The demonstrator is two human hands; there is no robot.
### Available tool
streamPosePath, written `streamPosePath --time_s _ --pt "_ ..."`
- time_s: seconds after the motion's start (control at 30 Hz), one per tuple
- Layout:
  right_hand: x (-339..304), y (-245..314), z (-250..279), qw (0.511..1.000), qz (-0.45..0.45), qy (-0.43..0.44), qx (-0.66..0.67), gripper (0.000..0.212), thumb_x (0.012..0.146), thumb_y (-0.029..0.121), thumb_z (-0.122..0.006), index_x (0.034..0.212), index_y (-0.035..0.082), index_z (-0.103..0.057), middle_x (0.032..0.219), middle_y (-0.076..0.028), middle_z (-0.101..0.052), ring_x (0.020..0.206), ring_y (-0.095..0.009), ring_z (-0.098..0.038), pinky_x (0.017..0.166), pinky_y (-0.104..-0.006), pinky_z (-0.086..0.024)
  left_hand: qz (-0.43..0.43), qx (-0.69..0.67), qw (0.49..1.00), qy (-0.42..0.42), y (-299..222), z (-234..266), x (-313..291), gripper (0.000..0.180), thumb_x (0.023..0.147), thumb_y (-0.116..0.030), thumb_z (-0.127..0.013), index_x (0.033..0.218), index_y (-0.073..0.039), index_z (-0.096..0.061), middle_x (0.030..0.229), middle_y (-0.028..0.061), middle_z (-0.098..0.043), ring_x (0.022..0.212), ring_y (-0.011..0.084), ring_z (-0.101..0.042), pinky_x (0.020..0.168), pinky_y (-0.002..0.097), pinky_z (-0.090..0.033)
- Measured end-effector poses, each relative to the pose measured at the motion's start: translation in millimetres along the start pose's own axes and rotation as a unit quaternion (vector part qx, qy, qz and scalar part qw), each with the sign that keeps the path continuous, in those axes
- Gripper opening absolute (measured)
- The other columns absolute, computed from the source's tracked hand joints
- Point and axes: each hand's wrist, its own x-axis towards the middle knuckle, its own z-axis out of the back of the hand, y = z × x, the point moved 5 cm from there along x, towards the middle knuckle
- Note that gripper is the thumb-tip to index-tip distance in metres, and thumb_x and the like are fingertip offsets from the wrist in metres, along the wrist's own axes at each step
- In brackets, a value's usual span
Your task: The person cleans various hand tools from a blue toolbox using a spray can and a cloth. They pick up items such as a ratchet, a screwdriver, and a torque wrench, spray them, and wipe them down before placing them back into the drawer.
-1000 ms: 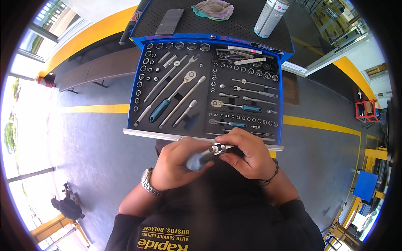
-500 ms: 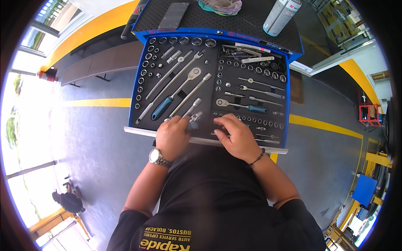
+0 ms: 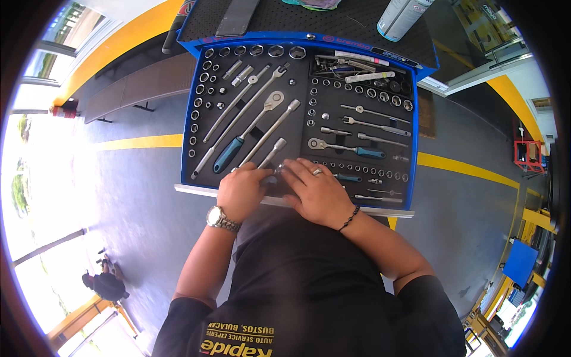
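Observation:
A pulled-out blue tool drawer holds chrome tools in a dark foam insert. My left hand is curled over the lower left of the foam, by the ends of an extension bar and a long bar; whatever its fingers hold is hidden. My right hand lies palm down near the front middle, fingers stretched out, their tips at a small shiny metal piece between the hands. Left of centre rests a large ratchet with a teal handle; a smaller teal-handled ratchet lies on the right.
Sockets line the foam's edges. Loose pens and small tools fill a back-right compartment. A spray can and a phone-like dark slab sit on the cabinet top. Along the left wall runs a long bench.
My right hand has moved left, close to my left hand, and its fingers have flattened over the foam. My left hand stays in nearly the same place. The view has shifted slightly.

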Motion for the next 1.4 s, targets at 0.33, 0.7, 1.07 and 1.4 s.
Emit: streamPosePath --time_s 0.33,0.7,1.07,1.4 --pt "5 5 -11 0.996 -0.023 0.036 -0.073 0.064 0.093 0.049 -0.055 0.133 -0.002 -0.055 0.14 -0.018 -0.054 0.129 -0.031 -0.049 0.105 -0.0481 -0.037 0.053 -0.03 0.998 0.03 2 9 17 0.038 0.074 -0.031 -0.081 0.094 -0.004 -0.063 0.093 0.0148 -0.069 0.091 0.0362 -0.066 0.078 0.0453 -0.051" --pt "-21 -16 36 0.979 -0.031 -0.145 0.141 0.022 0.084 0.013 -0.069 0.103 0.001 -0.067 0.112 -0.014 -0.066 0.106 -0.032 -0.063 0.088 -0.0398 -0.051 -0.009 -0.048 0.995 -0.09 -4 17 -2 0.031 0.076 -0.02 -0.077 0.1 -0.006 -0.065 0.095 0.0122 -0.067 0.085 0.0351 -0.066 0.074 0.0432 -0.052" --pt "-10 -99 49 0.975 -0.208 -0.009 -0.071 0.014 0.083 0.014 -0.07 0.094 0.007 -0.072 0.104 -0.013 -0.056 0.1 -0.03 -0.058 0.084 -0.0419 -0.05 -0.096 -0.258 0.927 -0.254 0 30 19 0.025 0.1 -0.016 -0.052 0.115 -0.001 -0.065 0.117 0.0154 -0.061 0.109 0.0331 -0.06 0.095 0.0395 -0.046" --pt "-2 -91 65 0.989 -0.134 -0.058 0.006 0.015 0.092 0.014 -0.062 0.102 0.003 -0.066 0.1 -0.013 -0.06 0.095 -0.029 -0.061 0.081 -0.0433 -0.049 -0.156 -0.17 0.928 -0.292 -2 11 2 0.024 0.088 -0.009 -0.06 0.111 -0.004 -0.065 0.112 0.0141 -0.062 0.101 0.0343 -0.06 0.089 0.043 -0.046"
